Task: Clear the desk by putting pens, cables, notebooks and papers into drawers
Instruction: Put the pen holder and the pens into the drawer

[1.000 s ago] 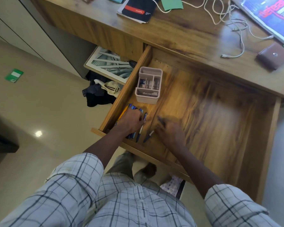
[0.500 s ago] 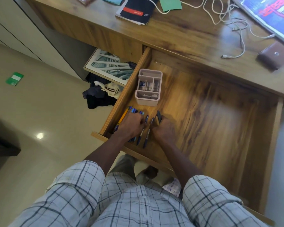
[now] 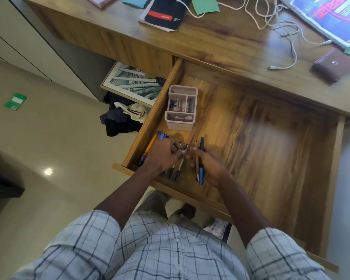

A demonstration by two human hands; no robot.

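The wooden drawer (image 3: 331,178) is pulled out below the desk top (image 3: 220,43). Several blue, black and yellow pens (image 3: 156,138) lie side by side in its front left corner. My left hand (image 3: 162,156) rests over that row, its fingertips pinching a grey and blue pen (image 3: 180,166). Just to the right, my right hand (image 3: 210,164) is closed on two dark pens (image 3: 200,174) that stick out on both sides of the fingers. On the desk lie white cables (image 3: 291,35), a black notebook (image 3: 164,13) and a green paper (image 3: 205,5).
A pink compartment organizer (image 3: 181,108) stands in the drawer's back left. A magazine (image 3: 327,19) and a brown wallet (image 3: 331,65) lie at the desk's right. On the floor to the left are a framed picture (image 3: 131,83), dark clothes (image 3: 119,120) and a green card (image 3: 15,101).
My right hand has shifted slightly right and closed on two pens that it was pressing flat. My left hand has stayed on the row and now pinches one pen.
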